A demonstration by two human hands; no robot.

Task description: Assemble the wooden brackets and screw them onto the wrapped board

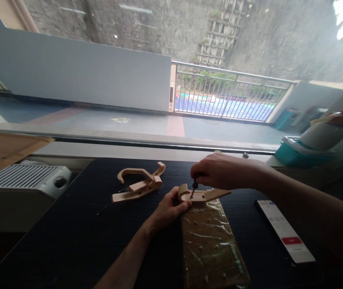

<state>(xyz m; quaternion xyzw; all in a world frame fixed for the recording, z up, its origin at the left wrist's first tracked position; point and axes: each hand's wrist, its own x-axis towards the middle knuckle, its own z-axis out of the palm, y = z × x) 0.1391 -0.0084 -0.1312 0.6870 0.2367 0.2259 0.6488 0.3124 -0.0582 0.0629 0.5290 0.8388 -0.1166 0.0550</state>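
My right hand (pixel 212 170) is closed around the dark handle of a screwdriver (pixel 194 186). The tool's shaft points down to a hole in a pale wooden hook (pixel 200 196). That hook has a curved left end and lies across the far end of a long block wrapped in clear film and brown tape (pixel 209 241). With fingers and thumb, my left hand (pixel 171 206) grips the hook's curved end. To the left on the black table lie more wooden hook pieces (pixel 143 182), some stacked together. Whether a screw sits under the screwdriver tip is too small to tell.
A phone (pixel 286 230) showing a timer lies on the black table (pixel 69 237) at the right. A thin dark screw or bit (pixel 102 210) rests at the left. Beyond stand a white heater (pixel 27 184), a cardboard piece (pixel 9 150), a window sill and a teal box (pixel 302 152).
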